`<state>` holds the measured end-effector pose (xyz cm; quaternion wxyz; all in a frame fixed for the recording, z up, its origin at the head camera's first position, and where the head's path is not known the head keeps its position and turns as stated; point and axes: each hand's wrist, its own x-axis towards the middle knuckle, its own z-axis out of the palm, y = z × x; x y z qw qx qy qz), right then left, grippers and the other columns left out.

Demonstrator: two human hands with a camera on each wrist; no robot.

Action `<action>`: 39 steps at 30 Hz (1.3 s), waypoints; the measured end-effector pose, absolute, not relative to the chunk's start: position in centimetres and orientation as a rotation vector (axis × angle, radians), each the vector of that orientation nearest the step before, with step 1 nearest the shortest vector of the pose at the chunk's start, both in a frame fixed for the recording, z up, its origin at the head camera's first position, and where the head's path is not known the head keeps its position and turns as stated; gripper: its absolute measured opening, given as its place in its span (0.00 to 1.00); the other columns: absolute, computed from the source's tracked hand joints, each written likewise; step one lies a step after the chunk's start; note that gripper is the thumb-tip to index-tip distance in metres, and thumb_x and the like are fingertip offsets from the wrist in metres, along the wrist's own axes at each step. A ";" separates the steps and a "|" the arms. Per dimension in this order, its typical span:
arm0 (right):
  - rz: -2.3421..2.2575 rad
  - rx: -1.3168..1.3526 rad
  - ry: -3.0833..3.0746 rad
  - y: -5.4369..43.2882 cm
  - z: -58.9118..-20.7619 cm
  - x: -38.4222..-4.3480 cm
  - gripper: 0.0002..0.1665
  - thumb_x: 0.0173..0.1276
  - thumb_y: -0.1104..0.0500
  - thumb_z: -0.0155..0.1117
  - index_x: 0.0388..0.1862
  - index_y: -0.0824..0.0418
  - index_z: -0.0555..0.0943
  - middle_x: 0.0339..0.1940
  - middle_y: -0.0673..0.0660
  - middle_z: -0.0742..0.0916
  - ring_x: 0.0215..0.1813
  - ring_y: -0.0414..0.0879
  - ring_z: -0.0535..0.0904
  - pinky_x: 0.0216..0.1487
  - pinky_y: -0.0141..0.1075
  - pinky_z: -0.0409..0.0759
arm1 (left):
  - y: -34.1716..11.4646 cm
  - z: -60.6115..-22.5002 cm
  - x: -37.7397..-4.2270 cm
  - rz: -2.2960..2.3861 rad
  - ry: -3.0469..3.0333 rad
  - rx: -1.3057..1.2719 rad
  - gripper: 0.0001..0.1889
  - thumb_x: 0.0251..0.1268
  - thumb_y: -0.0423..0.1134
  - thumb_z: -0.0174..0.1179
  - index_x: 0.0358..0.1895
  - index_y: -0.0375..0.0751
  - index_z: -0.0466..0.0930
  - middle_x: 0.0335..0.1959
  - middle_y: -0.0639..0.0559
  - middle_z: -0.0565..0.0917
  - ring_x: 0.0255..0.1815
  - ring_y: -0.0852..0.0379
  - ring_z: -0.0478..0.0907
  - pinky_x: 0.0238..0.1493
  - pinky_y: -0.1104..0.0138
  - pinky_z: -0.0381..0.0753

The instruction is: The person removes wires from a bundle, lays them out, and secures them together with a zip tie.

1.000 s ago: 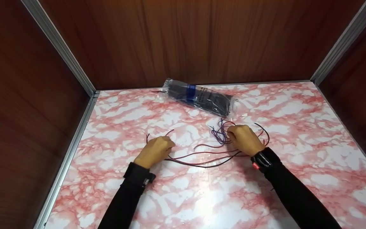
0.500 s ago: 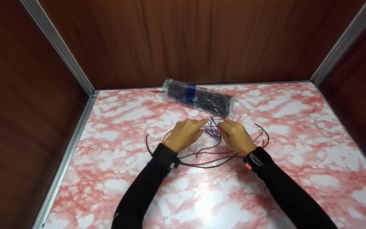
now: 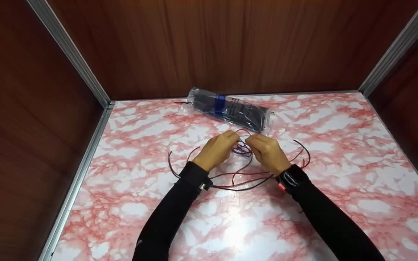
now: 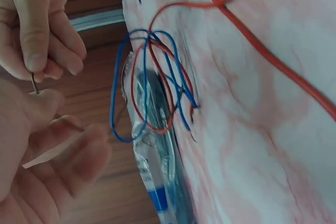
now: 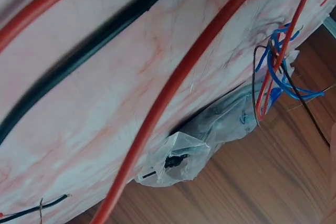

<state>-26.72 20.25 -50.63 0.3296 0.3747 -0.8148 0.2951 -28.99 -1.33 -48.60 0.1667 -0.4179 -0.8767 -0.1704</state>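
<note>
In the head view my left hand (image 3: 216, 149) and right hand (image 3: 267, 151) are close together, on either side of a looped bundle of blue and red wires (image 3: 242, 151). The left wrist view has both hands at its left edge, the right hand (image 4: 39, 24) above the left hand (image 4: 47, 156). A thin black strip (image 4: 34, 83), apparently a cable tie, is pinched in the fingertips of both. In the right wrist view this strip (image 5: 311, 115) runs from the wire bundle (image 5: 278, 61) to the right edge. Whether it circles the bundle fully is unclear.
Behind the hands lies a clear plastic bag (image 3: 230, 110) of black strips with a blue band. Longer red and black wires (image 3: 243, 188) curve across the marbled table (image 3: 194, 224) under the wrists. Wood-grain panels (image 3: 212, 47) enclose the back and sides.
My left hand has moved right and up from the loose wires to the bundle, beside the right hand. My right hand has shifted slightly left, and the bundle with it.
</note>
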 end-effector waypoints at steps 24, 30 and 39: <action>0.348 0.744 -2.253 24.5 -50.5 -27.8 0.11 0.66 0.73 0.52 0.43 0.67 0.79 0.37 0.61 0.80 0.34 0.54 0.80 0.29 0.45 0.81 | -7.0 -49.0 -30.3 -0.384 -2.419 -1.029 0.14 0.55 0.18 0.56 0.42 0.37 0.78 0.34 0.47 0.78 0.34 0.50 0.81 0.35 0.63 0.81; 0.348 0.694 -2.233 25.0 -50.7 -27.8 0.08 0.65 0.74 0.53 0.41 0.68 0.77 0.36 0.63 0.81 0.33 0.57 0.81 0.25 0.48 0.80 | -8.4 -48.9 -30.5 -0.397 -2.346 -1.010 0.13 0.56 0.18 0.54 0.41 0.37 0.76 0.33 0.47 0.76 0.32 0.50 0.79 0.34 0.63 0.80; 0.392 0.638 -2.205 27.4 -50.3 -27.5 0.07 0.66 0.75 0.54 0.39 0.69 0.77 0.35 0.64 0.81 0.37 0.57 0.82 0.31 0.47 0.81 | -10.2 -49.0 -30.6 -0.431 -2.296 -0.924 0.15 0.52 0.16 0.54 0.39 0.37 0.73 0.36 0.47 0.75 0.29 0.50 0.79 0.29 0.64 0.81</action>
